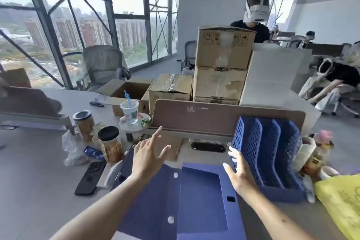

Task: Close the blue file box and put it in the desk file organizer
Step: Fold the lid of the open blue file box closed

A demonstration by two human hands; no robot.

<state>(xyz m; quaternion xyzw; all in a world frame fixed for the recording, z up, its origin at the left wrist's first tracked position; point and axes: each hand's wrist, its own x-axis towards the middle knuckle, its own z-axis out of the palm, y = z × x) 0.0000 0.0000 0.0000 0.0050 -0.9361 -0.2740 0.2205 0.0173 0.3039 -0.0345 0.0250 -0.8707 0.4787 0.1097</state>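
Note:
The blue file box [202, 200] lies open and flat on the desk in front of me, its lid with two white snap buttons spread to the left. The blue mesh desk file organizer [270, 150], with three slots, stands just right of the box. My left hand [148, 158] hovers above the far left part of the open box with fingers spread, holding nothing. My right hand [236, 171] rests with flat fingers against the organizer's left wall, at the box's right edge, gripping nothing.
Two snack jars [110, 143], a plastic cup [130, 110], a black phone [90, 178] and a plastic bag sit to the left. A brown desk divider [214, 117] with stacked cardboard boxes [222, 64] rises behind. A yellow bag [341, 200] lies at right. A person stands beyond the boxes.

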